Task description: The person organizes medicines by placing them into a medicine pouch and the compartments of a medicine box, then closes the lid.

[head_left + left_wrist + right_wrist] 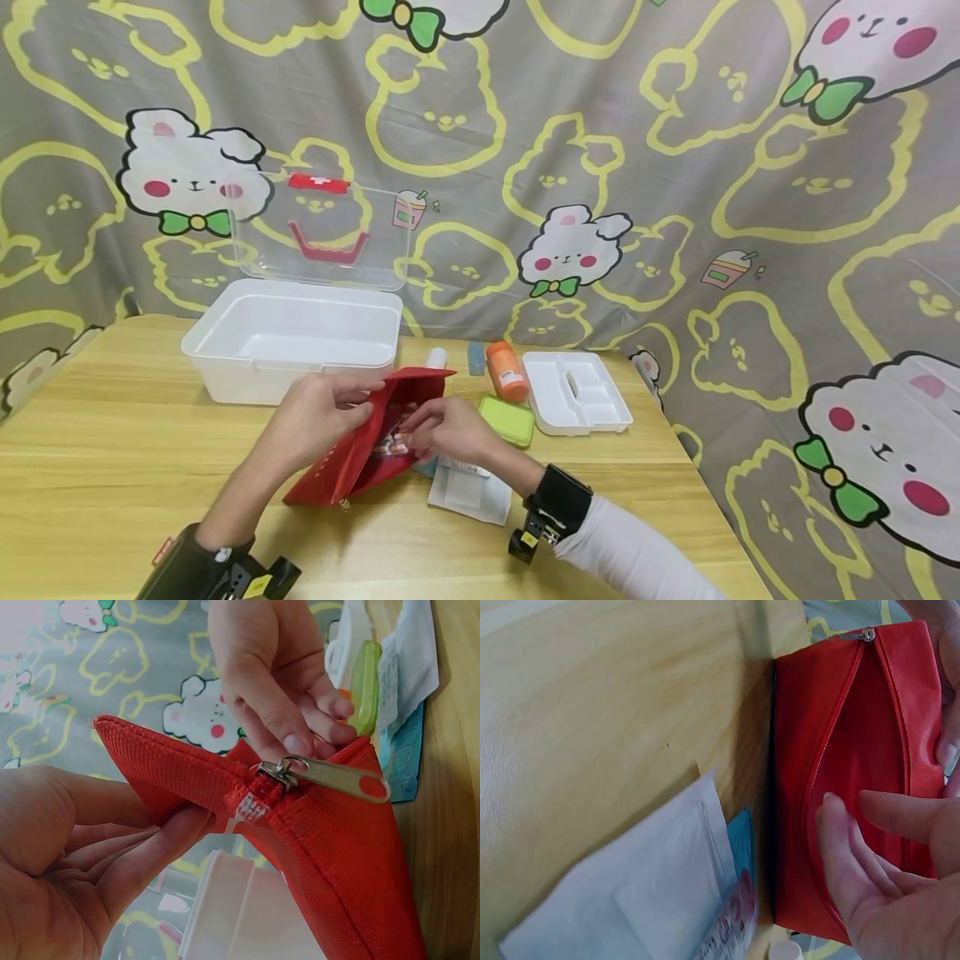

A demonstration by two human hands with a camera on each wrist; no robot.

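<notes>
A red zip pouch [330, 473] stands tilted over the table, its mouth unzipped. My left hand [318, 419] pinches the pouch's edge between thumb and fingers; the metal zip pull [341, 778] dangles close by in the left wrist view. At the opening, my right hand [456, 432] has its fingers reaching inside. In the right wrist view its thumb and fingers [840, 859] are apart, and nothing shows between them. A blister pack of coloured capsules [392, 443] shows in the pouch beside those fingertips in the head view.
Behind the pouch stands a white box [288, 379] with its clear lid raised. White packets [468, 493], a yellow-green case [507, 420], an orange bottle [507, 373] and a white divided tray [551, 408] lie to the right. A patterned curtain [465, 192] hangs behind the table.
</notes>
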